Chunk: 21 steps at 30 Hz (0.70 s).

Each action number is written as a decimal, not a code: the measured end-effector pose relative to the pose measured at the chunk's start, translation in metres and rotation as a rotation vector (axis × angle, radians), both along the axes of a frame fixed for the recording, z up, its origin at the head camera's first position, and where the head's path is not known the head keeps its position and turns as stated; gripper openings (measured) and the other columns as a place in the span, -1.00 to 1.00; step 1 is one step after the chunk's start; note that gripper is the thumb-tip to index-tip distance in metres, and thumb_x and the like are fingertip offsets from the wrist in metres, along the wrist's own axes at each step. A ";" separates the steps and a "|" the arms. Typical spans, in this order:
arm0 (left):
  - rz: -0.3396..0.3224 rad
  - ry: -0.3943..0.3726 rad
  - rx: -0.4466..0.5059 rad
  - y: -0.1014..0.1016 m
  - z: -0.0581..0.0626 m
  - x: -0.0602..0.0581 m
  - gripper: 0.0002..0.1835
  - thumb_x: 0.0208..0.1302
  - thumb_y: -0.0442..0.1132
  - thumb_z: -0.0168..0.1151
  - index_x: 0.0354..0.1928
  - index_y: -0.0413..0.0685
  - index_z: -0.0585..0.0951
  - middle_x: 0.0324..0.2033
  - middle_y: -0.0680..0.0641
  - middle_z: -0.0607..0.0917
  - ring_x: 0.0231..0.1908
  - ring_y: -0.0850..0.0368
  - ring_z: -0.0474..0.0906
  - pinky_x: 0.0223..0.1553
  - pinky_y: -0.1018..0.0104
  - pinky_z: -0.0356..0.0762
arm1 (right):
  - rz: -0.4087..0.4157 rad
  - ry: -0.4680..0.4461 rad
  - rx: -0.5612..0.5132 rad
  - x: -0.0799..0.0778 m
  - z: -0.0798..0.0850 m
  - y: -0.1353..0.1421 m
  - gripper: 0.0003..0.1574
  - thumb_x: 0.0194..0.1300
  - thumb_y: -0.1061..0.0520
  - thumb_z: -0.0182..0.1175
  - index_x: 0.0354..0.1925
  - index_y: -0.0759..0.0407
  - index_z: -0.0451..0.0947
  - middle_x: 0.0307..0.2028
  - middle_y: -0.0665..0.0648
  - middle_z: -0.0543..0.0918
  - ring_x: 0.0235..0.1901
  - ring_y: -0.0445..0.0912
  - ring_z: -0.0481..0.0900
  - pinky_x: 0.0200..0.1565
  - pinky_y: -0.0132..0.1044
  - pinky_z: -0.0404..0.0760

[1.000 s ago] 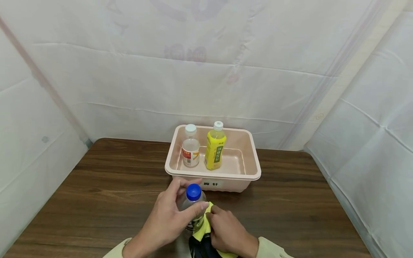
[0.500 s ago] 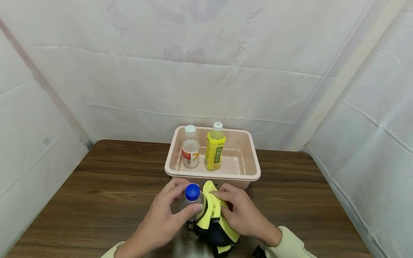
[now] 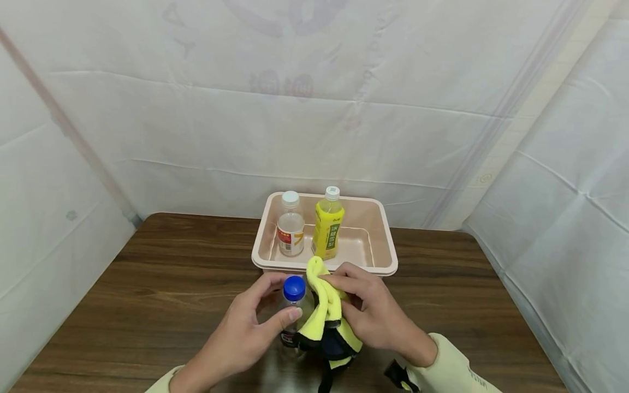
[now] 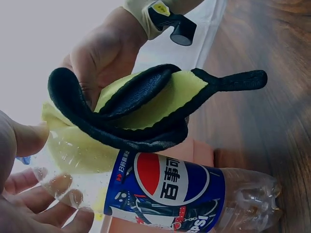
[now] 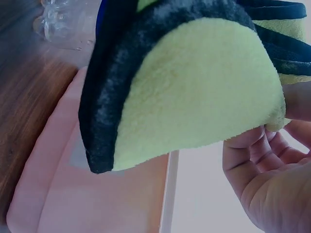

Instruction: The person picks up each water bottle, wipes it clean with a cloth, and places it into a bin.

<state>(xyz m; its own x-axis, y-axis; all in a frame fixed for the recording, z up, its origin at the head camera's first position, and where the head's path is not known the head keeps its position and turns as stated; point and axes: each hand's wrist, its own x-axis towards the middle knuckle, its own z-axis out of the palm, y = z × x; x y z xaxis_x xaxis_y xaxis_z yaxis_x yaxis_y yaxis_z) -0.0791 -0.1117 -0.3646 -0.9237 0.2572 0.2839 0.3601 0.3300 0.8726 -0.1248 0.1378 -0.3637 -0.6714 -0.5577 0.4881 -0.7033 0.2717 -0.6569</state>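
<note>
My left hand (image 3: pixel 245 327) curls its thumb and fingers round the upper part of a clear Pepsi bottle (image 4: pixel 165 187) with a blue cap (image 3: pixel 294 288). The bottle stands upright on the table, its blue label plain in the left wrist view. On its right side, a yellow cloth with black edging (image 3: pixel 326 314) hangs in folds against the bottle. My right hand (image 3: pixel 375 311) pinches the cloth near its top. In the right wrist view the cloth (image 5: pixel 199 92) covers most of the bottle. A black strap (image 4: pixel 243 81) trails from the cloth.
Just beyond the hands sits a pale pink plastic basin (image 3: pixel 385 234), its front wall partly hidden. Inside stand a clear bottle with a white cap (image 3: pixel 291 226) and a yellow-labelled bottle (image 3: pixel 327 232). White sheeting (image 3: pixel 314 136) walls the brown wooden table (image 3: pixel 172 295).
My right hand has moved up and right, bringing the cloth higher and spreading it from a bunch into hanging folds. My left hand keeps its hold on the bottle, nearly still.
</note>
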 end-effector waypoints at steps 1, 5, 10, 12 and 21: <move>-0.009 0.012 0.005 -0.001 0.000 -0.001 -0.60 0.43 -0.09 0.37 0.24 0.23 0.55 0.12 0.15 0.70 0.17 0.25 0.63 0.23 0.27 0.65 | 0.002 0.004 -0.003 -0.001 0.000 -0.001 -0.34 0.25 0.56 0.22 0.22 0.11 0.68 -0.19 -0.01 0.64 -0.34 -0.32 0.45 -0.39 -0.44 0.57; -0.019 0.057 0.019 -0.003 -0.002 -0.003 -0.62 0.42 -0.16 0.37 0.22 0.20 0.59 0.13 0.11 0.64 0.12 0.29 0.60 0.17 0.31 0.67 | 0.016 0.004 -0.005 -0.002 0.002 -0.006 -0.33 0.25 0.57 0.19 0.22 0.09 0.68 -0.18 -0.02 0.63 -0.32 -0.30 0.47 -0.34 -0.44 0.58; -0.021 0.088 0.017 -0.004 0.000 -0.005 -0.63 0.42 -0.20 0.37 0.22 0.13 0.63 0.10 0.06 0.66 0.06 0.32 0.61 0.09 0.33 0.70 | -0.030 0.049 0.104 -0.003 0.008 -0.016 -0.28 0.23 0.55 0.18 0.23 0.00 0.68 -0.26 -0.08 0.58 -0.34 -0.31 0.44 -0.31 -0.46 0.53; -0.028 0.098 0.020 -0.004 0.001 -0.006 -0.63 0.42 -0.21 0.36 0.23 0.10 0.64 0.10 0.04 0.67 0.06 0.32 0.61 0.09 0.33 0.70 | -0.080 0.076 0.204 -0.002 0.010 -0.020 -0.23 0.17 0.54 0.17 0.22 -0.05 0.68 -0.30 -0.09 0.54 -0.37 -0.32 0.40 -0.33 -0.48 0.48; -0.033 0.113 0.043 -0.002 -0.003 -0.007 -0.61 0.40 -0.26 0.37 0.23 0.05 0.63 0.10 0.02 0.66 0.02 0.34 0.60 0.09 0.38 0.69 | -0.192 0.017 0.459 -0.003 -0.010 -0.031 -0.45 0.09 0.42 0.21 -0.05 -0.09 0.72 -0.31 -0.12 0.51 -0.43 -0.27 0.34 -0.38 -0.47 0.37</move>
<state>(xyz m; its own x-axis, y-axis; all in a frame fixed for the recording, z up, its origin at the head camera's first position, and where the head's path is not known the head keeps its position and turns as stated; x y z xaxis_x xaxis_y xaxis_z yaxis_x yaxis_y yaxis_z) -0.0865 -0.1138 -0.3673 -0.8765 0.2725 0.3970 0.4669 0.2799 0.8388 -0.1274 0.1072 -0.3739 -0.7769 -0.5848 0.2333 -0.6221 0.6555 -0.4282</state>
